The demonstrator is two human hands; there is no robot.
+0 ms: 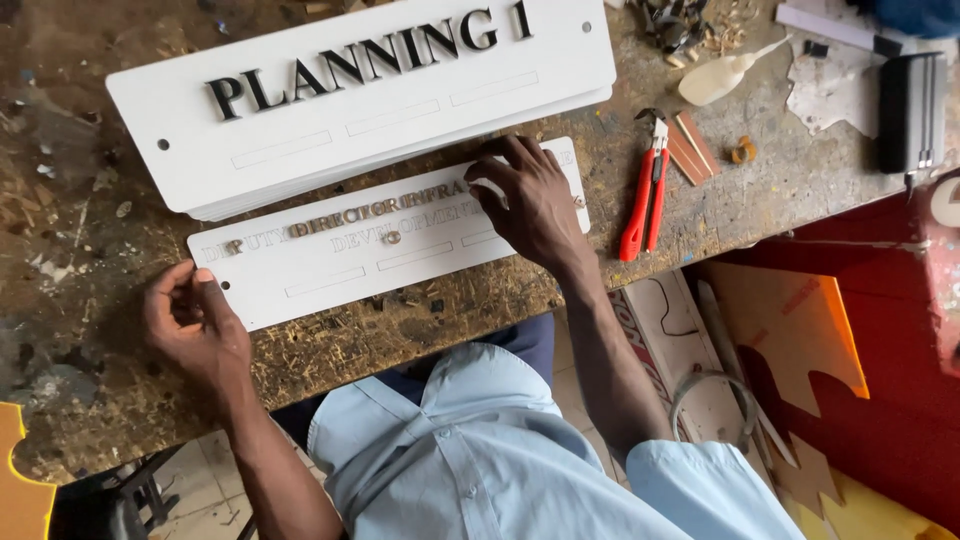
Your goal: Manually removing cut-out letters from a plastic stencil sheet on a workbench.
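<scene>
The right hand presses its fingers flat, holding nothing, on the small white sign, where the row of metallic letters ends. The left hand pinches the sign's lower-left corner. Likely risks: a sideways nudge from the fingertips could skew the last letters, and a loose letter left of the right fingers might slide off. Count: two signs worked here, the big one topping a stack beyond the fingers; one red pliers and one bottle on the worktop.
</scene>
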